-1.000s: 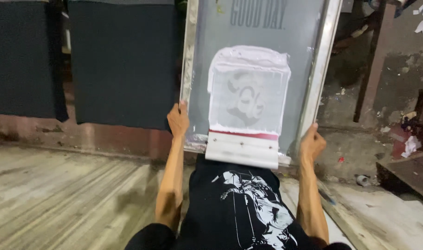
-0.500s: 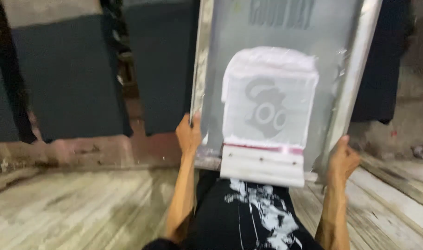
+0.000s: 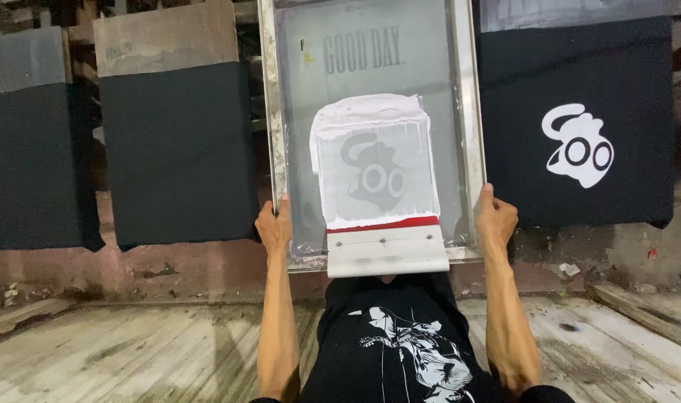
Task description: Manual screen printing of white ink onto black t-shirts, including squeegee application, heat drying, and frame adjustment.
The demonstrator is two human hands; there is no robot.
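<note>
The metal-framed printing screen with grey mesh (image 3: 370, 82) stands raised in front of the person, above the wooden plank floor (image 3: 117, 351), between a plain black shirt on a board (image 3: 178, 149) and a black shirt with a white printed figure (image 3: 579, 142). The left hand (image 3: 275, 227) is closed around its left rail and the right hand (image 3: 496, 218) around its right rail, both low down. A white squeegee with a red blade (image 3: 387, 250) rests inside against the bottom rail, below smeared white ink (image 3: 366, 116). The frame looks stiff and fairly light; the mesh seems fragile and the ink wet, so the side rails are the place to grip.
</note>
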